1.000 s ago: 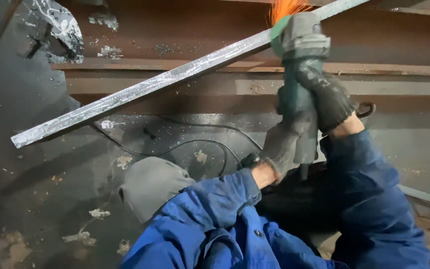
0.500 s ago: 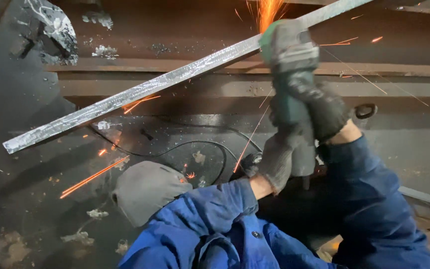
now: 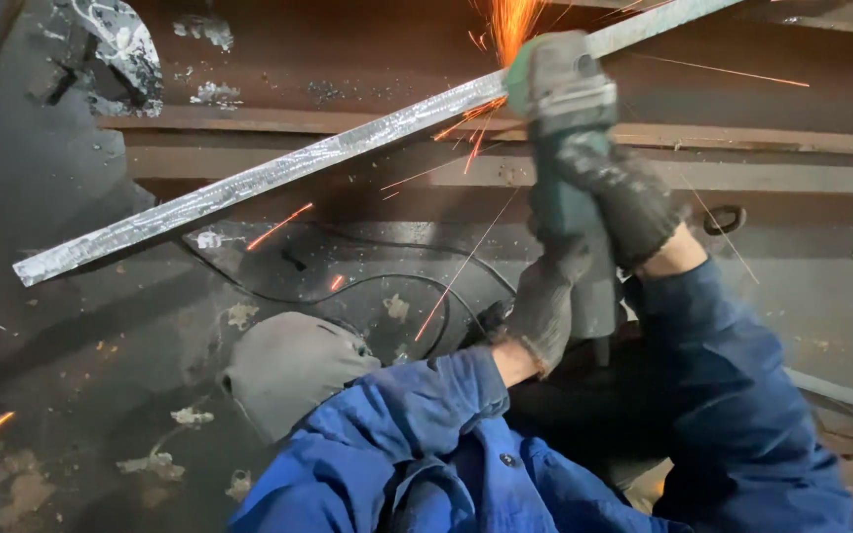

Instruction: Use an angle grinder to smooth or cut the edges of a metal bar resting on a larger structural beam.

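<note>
Grinding a long metal bar (image 3: 278, 178) with a green angle grinder (image 3: 565, 148) held in both gloved hands.

The right hand (image 3: 619, 192) reaches up, forearm raised, fingers wrapped tight round the grinder's body just under its head. The left hand (image 3: 545, 306) sits lower, fingers closed round the rear handle, elbow bent in a blue sleeve (image 3: 417, 415). Sparks (image 3: 510, 25) fly where the grinder meets the slanting bar. A black cable (image 3: 367, 286) trails below.

metal workshop | steel beams (image 3: 505, 133) | grinding sparks (image 3: 510, 25) | gritty floor (image 3: 71, 415)
</note>
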